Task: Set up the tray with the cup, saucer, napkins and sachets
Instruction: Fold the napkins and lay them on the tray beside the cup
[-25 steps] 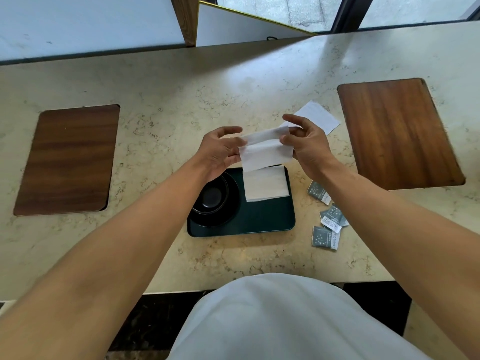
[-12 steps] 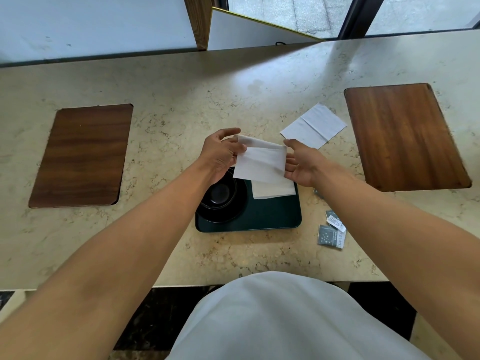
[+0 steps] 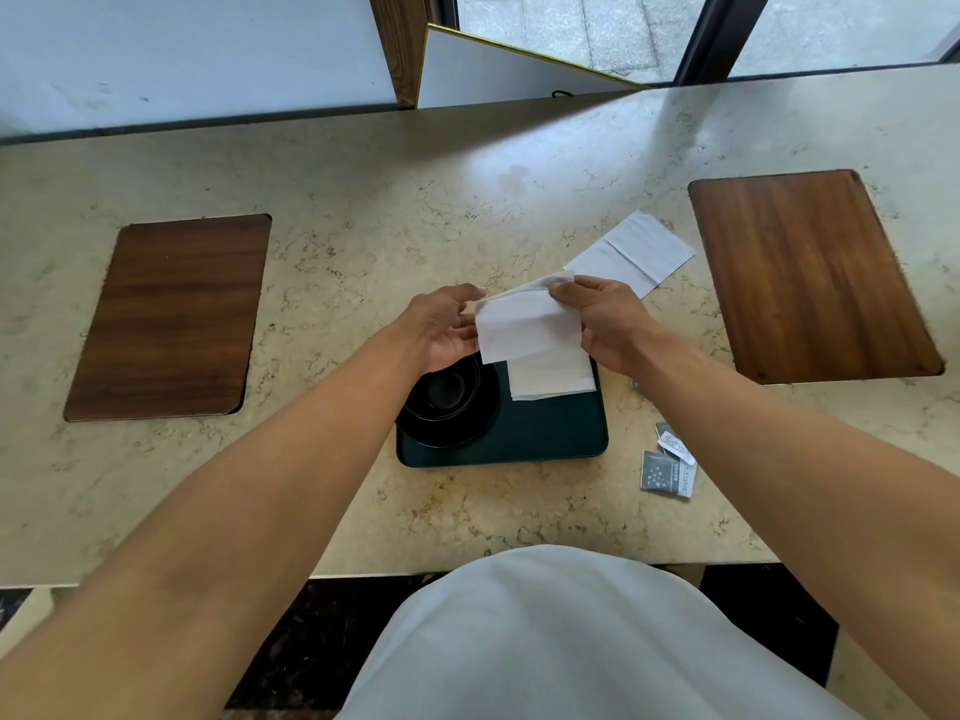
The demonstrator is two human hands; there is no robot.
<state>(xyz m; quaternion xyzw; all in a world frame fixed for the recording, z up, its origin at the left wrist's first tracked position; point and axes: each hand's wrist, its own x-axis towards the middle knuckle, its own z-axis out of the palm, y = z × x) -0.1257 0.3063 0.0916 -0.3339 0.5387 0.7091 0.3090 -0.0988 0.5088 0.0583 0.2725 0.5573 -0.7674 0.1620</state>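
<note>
A dark green tray [image 3: 545, 433] lies on the marble counter in front of me. On its left stands a black cup [image 3: 447, 389] on a black saucer [image 3: 441, 428]. A folded white napkin [image 3: 550, 379] rests on the tray's far right part. Above it I hold a second white napkin [image 3: 524, 324], folded over, between my left hand [image 3: 441, 330] at its left edge and my right hand [image 3: 608, 319] at its right edge. A third napkin [image 3: 634, 252] lies flat on the counter behind my right hand. Grey sachets [image 3: 667, 472] lie right of the tray, partly hidden by my right forearm.
Two wooden boards are set in the counter, one at the left [image 3: 166, 317] and one at the right [image 3: 810, 275]. A white wall and a window run along the counter's far edge. The near counter edge is just above my white-clothed lap.
Both hands have kept hold of the napkin and folded it down; it now hangs as a flatter rectangle over the napkin on the tray. The camera view has shifted slightly.
</note>
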